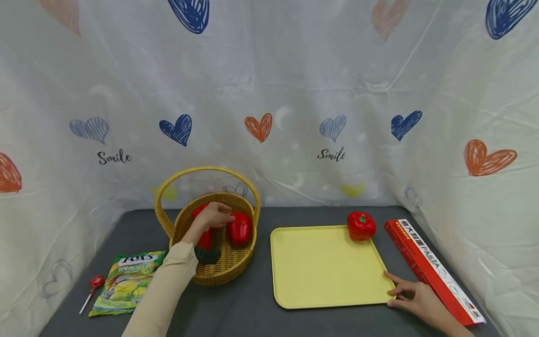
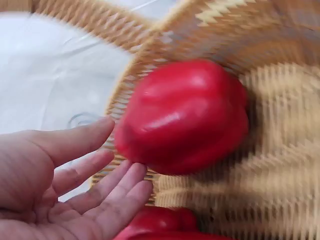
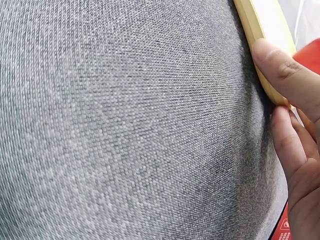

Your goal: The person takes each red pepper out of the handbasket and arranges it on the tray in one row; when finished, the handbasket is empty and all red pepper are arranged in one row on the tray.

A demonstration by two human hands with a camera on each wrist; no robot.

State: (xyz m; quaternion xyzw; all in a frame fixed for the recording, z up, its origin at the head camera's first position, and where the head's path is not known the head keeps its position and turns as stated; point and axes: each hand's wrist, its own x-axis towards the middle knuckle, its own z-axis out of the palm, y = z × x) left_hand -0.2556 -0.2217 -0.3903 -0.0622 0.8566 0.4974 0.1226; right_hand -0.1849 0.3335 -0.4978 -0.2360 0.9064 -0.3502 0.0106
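Observation:
My left hand [image 1: 214, 215] reaches into a yellow wicker basket [image 1: 225, 276]. Its fingers are extended, fingertips right at one end of a red bell pepper [image 1: 240, 229]. The left wrist view shows this pepper [image 2: 185, 117] lying against the basket wall, with the thumb and fingers at its near end rather than around it. More red [image 1: 205, 240] shows beneath the wrist, beside a dark green object [image 1: 207, 255]. My right hand [image 1: 414, 302] pinches the near right corner of a yellow tray [image 1: 328, 271]; in the right wrist view, the thumb presses the tray's rim [image 3: 267, 87].
Another red bell pepper [image 1: 361, 226] sits at the tray's far right corner. A red pasta box [image 1: 433, 271] lies along the right side. Left of the basket are a green Fox's candy bag [image 1: 126, 283] and a red lollipop [image 1: 97, 282]. A heart-printed curtain [image 1: 294, 93] hangs behind the grey table.

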